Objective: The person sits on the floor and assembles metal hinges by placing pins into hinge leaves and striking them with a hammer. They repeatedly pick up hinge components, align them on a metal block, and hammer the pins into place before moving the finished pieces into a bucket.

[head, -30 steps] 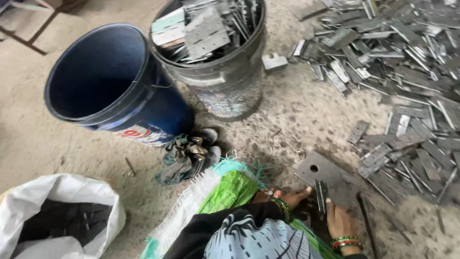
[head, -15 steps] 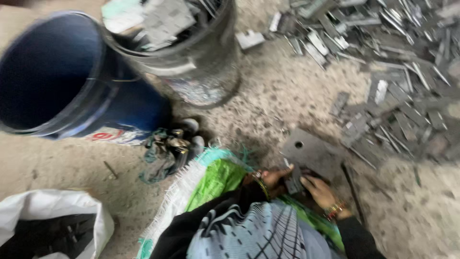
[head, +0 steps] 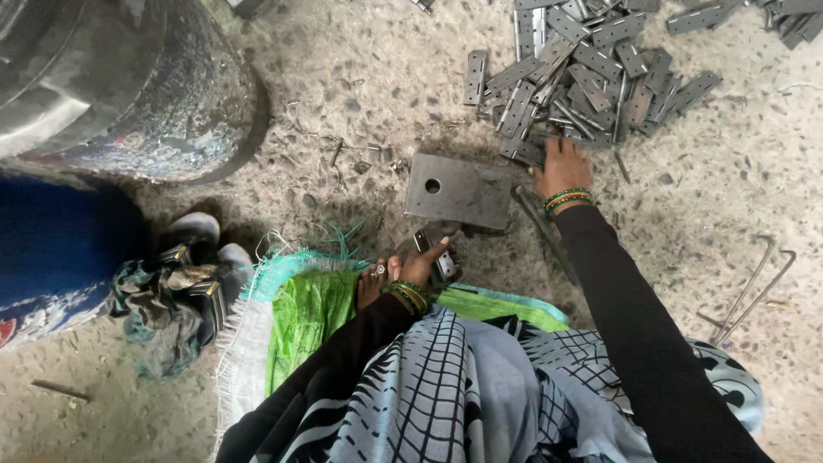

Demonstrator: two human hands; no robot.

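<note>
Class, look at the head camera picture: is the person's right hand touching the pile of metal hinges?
Touching. The head view shows the right hand reaching onto the near edge of the pile of metal hinges, fingers resting on them.

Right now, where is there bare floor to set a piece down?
Bare floor lies between the grey bucket and the hinge pile, and right of the right hand up to the bent rods. Around the steel block and left hand it is crowded.
</note>
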